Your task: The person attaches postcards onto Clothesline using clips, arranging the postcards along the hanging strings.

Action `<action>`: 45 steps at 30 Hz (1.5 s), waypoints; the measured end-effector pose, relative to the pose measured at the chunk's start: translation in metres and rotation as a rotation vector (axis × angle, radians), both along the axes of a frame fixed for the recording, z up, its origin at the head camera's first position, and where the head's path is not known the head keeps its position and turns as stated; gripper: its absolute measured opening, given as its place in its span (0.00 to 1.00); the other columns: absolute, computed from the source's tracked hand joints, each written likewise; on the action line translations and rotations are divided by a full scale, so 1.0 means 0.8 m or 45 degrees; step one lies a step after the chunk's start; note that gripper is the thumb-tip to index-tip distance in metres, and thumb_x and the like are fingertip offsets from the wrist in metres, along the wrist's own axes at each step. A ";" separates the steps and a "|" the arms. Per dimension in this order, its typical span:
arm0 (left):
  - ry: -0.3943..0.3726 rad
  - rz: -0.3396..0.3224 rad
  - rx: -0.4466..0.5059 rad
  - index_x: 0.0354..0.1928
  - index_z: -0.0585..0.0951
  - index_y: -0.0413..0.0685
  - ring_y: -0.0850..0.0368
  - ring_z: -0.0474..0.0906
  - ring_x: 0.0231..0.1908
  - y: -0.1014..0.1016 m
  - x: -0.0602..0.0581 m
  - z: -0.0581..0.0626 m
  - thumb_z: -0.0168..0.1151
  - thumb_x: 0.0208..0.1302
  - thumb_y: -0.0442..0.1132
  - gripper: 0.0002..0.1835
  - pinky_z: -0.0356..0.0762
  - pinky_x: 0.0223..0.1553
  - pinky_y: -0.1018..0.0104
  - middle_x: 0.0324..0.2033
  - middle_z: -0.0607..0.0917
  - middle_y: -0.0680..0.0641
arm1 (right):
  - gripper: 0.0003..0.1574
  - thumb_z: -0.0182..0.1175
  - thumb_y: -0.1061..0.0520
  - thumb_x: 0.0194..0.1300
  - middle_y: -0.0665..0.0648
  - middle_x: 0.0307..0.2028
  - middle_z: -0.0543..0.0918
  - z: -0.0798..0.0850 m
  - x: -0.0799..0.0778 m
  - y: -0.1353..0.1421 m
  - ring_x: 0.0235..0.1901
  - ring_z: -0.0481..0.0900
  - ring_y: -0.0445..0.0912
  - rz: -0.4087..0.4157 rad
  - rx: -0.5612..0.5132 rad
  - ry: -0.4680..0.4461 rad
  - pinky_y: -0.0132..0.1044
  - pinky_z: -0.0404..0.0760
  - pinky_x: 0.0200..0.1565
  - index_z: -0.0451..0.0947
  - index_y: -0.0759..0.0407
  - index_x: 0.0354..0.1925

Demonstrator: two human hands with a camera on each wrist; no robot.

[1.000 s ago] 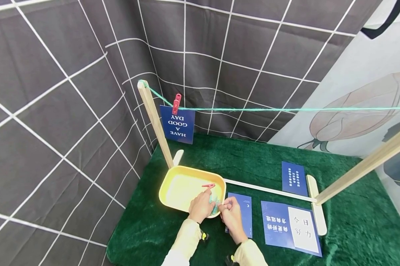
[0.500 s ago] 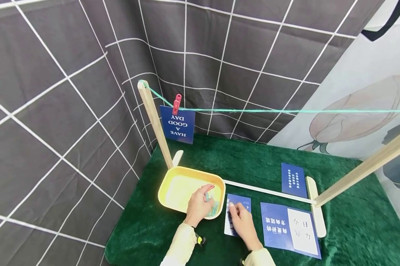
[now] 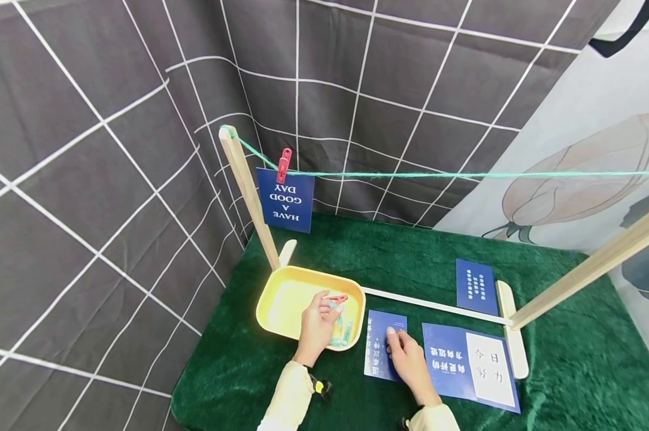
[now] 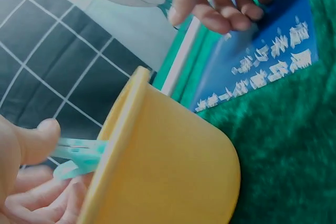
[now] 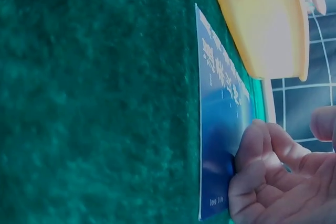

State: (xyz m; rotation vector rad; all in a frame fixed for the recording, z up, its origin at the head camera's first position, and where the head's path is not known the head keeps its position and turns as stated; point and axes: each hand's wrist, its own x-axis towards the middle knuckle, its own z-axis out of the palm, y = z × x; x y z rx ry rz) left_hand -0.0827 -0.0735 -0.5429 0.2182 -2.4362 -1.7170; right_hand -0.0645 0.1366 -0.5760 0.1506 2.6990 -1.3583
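Over the yellow basin (image 3: 288, 302), my left hand (image 3: 316, 326) pinches a teal clothespin (image 4: 81, 153) between thumb and fingers. A red clothespin (image 3: 337, 299) shows just past its fingertips. More teal clothespins (image 3: 347, 333) lie at the basin's right end. To the right, my right hand (image 3: 412, 365) is at a blue card (image 3: 377, 350) with white writing, which lies flat on the green cloth. Its fingers are loosely bent and hold nothing; in the right wrist view they come up to the card's surface, and contact is unclear.
A teal string (image 3: 400, 175) runs between two wooden posts (image 3: 249, 194). A red clothespin (image 3: 284, 166) hangs a blue card (image 3: 287, 206) from it. Other cards (image 3: 476, 287) and a blue-white card (image 3: 448, 362) lie at right. A white bar (image 3: 432, 305) crosses behind.
My right hand has left the basin's right edge and moved right onto the blue card. My left hand has risen slightly from the teal clothespins, staying over the basin.
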 end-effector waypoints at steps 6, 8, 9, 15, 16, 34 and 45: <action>-0.062 0.057 0.098 0.56 0.71 0.37 0.51 0.81 0.39 -0.002 0.001 0.006 0.62 0.58 0.35 0.24 0.77 0.43 0.58 0.43 0.78 0.41 | 0.15 0.54 0.50 0.65 0.54 0.23 0.73 0.005 0.004 0.002 0.26 0.71 0.45 -0.051 0.102 0.098 0.36 0.69 0.31 0.72 0.59 0.27; -0.059 0.056 0.113 0.56 0.71 0.39 0.51 0.81 0.40 -0.002 0.001 0.007 0.62 0.58 0.33 0.23 0.77 0.44 0.57 0.42 0.77 0.41 | 0.13 0.59 0.52 0.60 0.60 0.28 0.73 0.009 0.009 0.000 0.30 0.72 0.52 -0.105 0.223 0.130 0.43 0.70 0.35 0.72 0.63 0.32; -0.058 0.060 0.116 0.56 0.71 0.40 0.51 0.81 0.39 -0.003 0.001 0.007 0.62 0.57 0.32 0.24 0.77 0.44 0.58 0.41 0.77 0.42 | 0.17 0.61 0.52 0.57 0.64 0.31 0.73 0.010 0.011 -0.002 0.34 0.72 0.56 -0.127 0.293 0.130 0.47 0.70 0.37 0.71 0.65 0.34; 0.016 0.108 0.145 0.48 0.75 0.43 0.56 0.80 0.31 0.001 0.002 0.004 0.66 0.51 0.28 0.20 0.77 0.34 0.67 0.33 0.78 0.43 | 0.53 0.69 0.35 0.42 0.77 0.43 0.63 0.019 0.024 -0.022 0.43 0.63 0.70 -0.125 0.616 -0.080 0.63 0.64 0.38 0.61 0.71 0.51; 0.034 0.112 0.144 0.47 0.76 0.43 0.56 0.80 0.30 0.002 0.002 0.003 0.66 0.50 0.28 0.19 0.76 0.33 0.69 0.32 0.78 0.43 | 0.57 0.70 0.34 0.40 0.77 0.44 0.62 0.019 0.025 -0.026 0.44 0.62 0.71 -0.115 0.632 -0.101 0.65 0.64 0.37 0.61 0.71 0.53; 0.260 0.150 0.131 0.31 0.81 0.39 0.49 0.71 0.31 0.004 0.006 -0.001 0.64 0.52 0.26 0.05 0.70 0.34 0.60 0.29 0.76 0.43 | 0.66 0.74 0.32 0.27 0.78 0.45 0.60 0.012 0.023 -0.053 0.42 0.60 0.70 -0.135 0.724 -0.093 0.69 0.63 0.31 0.60 0.67 0.56; 0.419 0.123 0.094 0.32 0.81 0.37 0.44 0.70 0.29 0.010 0.022 0.041 0.61 0.50 0.20 0.08 0.70 0.31 0.57 0.30 0.78 0.38 | 0.70 0.77 0.41 0.31 0.81 0.46 0.55 0.027 0.007 -0.056 0.45 0.55 0.72 -0.133 0.539 -0.349 0.71 0.62 0.39 0.49 0.64 0.64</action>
